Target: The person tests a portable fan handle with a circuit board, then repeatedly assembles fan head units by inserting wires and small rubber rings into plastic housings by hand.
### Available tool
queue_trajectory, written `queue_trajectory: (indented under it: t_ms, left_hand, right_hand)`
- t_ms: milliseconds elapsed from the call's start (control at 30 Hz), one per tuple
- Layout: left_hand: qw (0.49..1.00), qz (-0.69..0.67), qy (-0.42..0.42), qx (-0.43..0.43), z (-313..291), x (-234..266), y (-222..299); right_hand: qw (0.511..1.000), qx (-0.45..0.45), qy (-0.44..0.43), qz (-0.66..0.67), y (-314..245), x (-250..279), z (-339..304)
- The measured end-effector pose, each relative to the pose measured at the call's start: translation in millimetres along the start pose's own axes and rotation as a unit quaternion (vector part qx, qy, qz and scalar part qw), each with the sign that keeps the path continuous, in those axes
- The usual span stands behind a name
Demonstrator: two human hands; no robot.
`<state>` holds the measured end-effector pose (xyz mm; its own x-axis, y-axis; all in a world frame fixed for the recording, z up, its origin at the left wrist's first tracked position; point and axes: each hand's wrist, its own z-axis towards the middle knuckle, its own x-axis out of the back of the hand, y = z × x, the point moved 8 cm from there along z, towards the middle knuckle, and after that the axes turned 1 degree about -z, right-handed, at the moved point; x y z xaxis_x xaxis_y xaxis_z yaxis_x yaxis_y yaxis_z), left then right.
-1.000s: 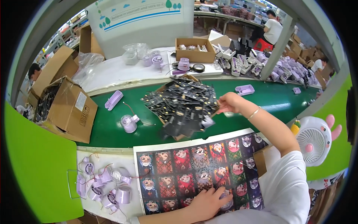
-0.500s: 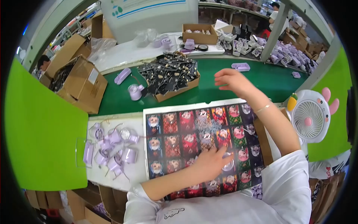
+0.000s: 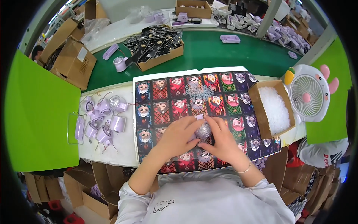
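My left hand (image 3: pixel 178 137) and my right hand (image 3: pixel 222 145) meet over the patterned mat (image 3: pixel 144 125). Between them is a small lilac housing with a clear round cover (image 3: pixel 204 130); fingers of both hands close around it from either side and hide much of its body. Just beyond my hands, a loose patch of small translucent rings (image 3: pixel 199 91) lies on the mat. Right of those rings rests a thin pointed tool (image 3: pixel 246 100). Several lilac housings with wires (image 3: pixel 104 108) are grouped on the white tabletop left of the mat.
An open carton of translucent pieces (image 3: pixel 275 110) stands at the mat's right edge, beside a white rabbit-eared fan (image 3: pixel 307 95). Across the green surface (image 3: pixel 203 48) sits a box heaped with black parts (image 3: pixel 154 46). Lime-green panels (image 3: pixel 41 123) flank the bench.
My right hand has come down from above the green surface to the lilac housing, joining my left hand. The view has shifted, and the carton of translucent pieces is now uncovered.
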<state>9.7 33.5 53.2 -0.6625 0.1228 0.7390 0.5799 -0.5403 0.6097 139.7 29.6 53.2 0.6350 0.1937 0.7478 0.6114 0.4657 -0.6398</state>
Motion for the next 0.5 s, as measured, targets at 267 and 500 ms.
queue_trajectory:
  t_ms: [267, 500]
  left_hand:
    - [0.978, 0.197, 0.046, 0.053, -30, 54, -53]
    - [0.967, 0.2, 0.103, 0.118, -13, 75, -50]
  right_hand:
    - [0.999, -0.025, 0.005, 0.021, 8, 4, 3]
    - [0.998, 0.035, 0.026, 0.042, 13, 9, 4]
